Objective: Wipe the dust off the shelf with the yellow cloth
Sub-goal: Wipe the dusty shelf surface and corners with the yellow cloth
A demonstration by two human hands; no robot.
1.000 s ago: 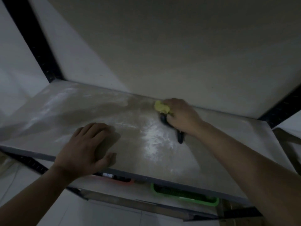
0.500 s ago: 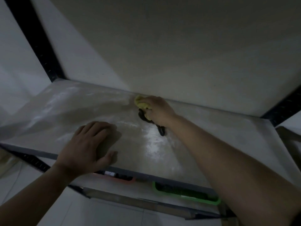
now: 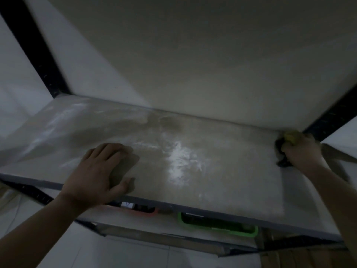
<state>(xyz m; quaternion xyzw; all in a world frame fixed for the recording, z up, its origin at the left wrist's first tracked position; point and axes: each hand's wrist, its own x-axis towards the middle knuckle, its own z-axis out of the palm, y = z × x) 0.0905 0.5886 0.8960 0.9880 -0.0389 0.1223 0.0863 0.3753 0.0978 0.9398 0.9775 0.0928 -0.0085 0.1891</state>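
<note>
The pale shelf board (image 3: 222,155) runs across the view, with white dust (image 3: 180,161) streaked in its middle and a fainter smear at the far left. My right hand (image 3: 301,151) sits at the board's far right corner, closed on the yellow cloth (image 3: 289,137), which shows as a yellow tip above the knuckles and a dark fold hanging below. My left hand (image 3: 98,175) rests flat on the board near the front edge, left of the dust, fingers spread and holding nothing.
Black uprights stand at the back left (image 3: 32,49) and back right (image 3: 328,115). The underside of the shelf above fills the top. Below the front edge, a lower shelf holds a green tray (image 3: 218,224) and an orange tray (image 3: 143,210).
My right hand has swept the cloth from the back middle of the board to the far right corner. The left hand has stayed in place.
</note>
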